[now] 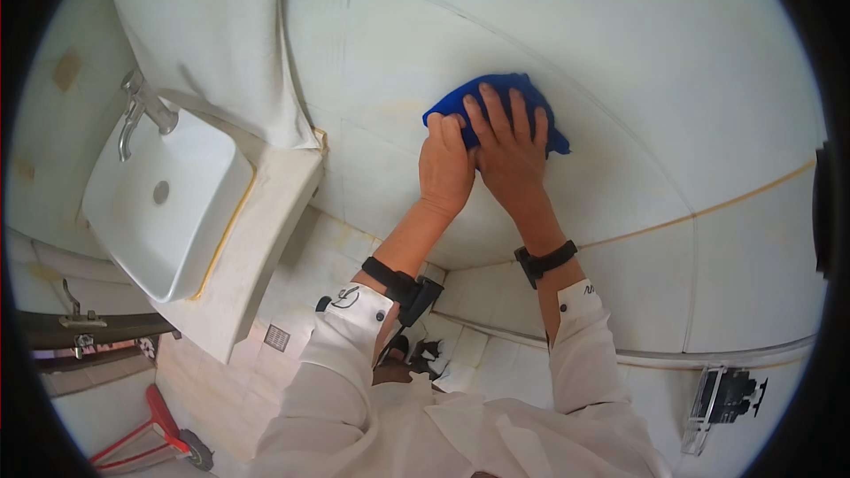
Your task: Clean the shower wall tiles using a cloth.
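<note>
A blue cloth [475, 96] lies bunched against the pale tiled wall [398, 46]. My right hand [514, 146] presses flat on it with the fingers spread. Beside it, touching near the thumb, my left hand [448, 159] grips the cloth's lower left edge with curled fingers. Part of the cloth is hidden under both hands. A black strap with a small device sits on each wrist, below the hands.
At left a white washbasin [192, 219] with a metal tap [156, 106] stands on a stone counter [265, 212]. A white curtain-like cloth [219, 33] hangs behind it. A floor drain [277, 338], a red-framed wheeled object [163, 418] and a wall-mounted fitting [720, 405] are lower down.
</note>
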Tool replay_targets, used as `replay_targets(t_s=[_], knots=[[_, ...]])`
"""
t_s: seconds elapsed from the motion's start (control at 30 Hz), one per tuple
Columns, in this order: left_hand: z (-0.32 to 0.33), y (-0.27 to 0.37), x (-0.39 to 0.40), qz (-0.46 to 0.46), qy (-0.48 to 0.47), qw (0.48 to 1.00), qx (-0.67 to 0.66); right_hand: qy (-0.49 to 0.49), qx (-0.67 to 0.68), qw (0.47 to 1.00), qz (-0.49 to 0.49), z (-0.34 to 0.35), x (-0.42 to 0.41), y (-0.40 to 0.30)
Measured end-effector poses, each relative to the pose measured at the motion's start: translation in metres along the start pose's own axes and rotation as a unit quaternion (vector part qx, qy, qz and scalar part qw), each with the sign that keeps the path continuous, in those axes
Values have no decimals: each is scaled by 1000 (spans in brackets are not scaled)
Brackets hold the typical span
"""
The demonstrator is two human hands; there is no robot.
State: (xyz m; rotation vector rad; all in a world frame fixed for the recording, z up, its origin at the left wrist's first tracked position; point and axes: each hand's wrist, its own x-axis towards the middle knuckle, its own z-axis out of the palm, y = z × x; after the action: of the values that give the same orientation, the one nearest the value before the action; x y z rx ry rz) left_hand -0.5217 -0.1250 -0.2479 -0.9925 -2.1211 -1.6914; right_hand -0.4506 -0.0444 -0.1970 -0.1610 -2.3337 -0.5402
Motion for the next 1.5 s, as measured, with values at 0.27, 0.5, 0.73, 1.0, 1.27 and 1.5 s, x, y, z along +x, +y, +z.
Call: replay_targets(t_s=[0.27,0.5,0.73,1.0,1.27,1.5], knots=[[-36,-53,23,-70,1,997,-42,-30,112,989,-94,23,58,-39],[-65,-103,41,-121,13,991,-48,-44,157,972,-170,56,97,-75],[-83,-158,48,-137,35,990,-16,-62,174,958,-222,90,120,-112],[-88,-208,50,-114,50,988,-87,-78,309,929,-190,120,124,-133],[-89,-192,49,-42,-32,998,-32,-90,213,951,-205,95,109,-111],[-55,-184,26,-76,-74,993,-56,-69,203,961,-172,78,71,-86]])
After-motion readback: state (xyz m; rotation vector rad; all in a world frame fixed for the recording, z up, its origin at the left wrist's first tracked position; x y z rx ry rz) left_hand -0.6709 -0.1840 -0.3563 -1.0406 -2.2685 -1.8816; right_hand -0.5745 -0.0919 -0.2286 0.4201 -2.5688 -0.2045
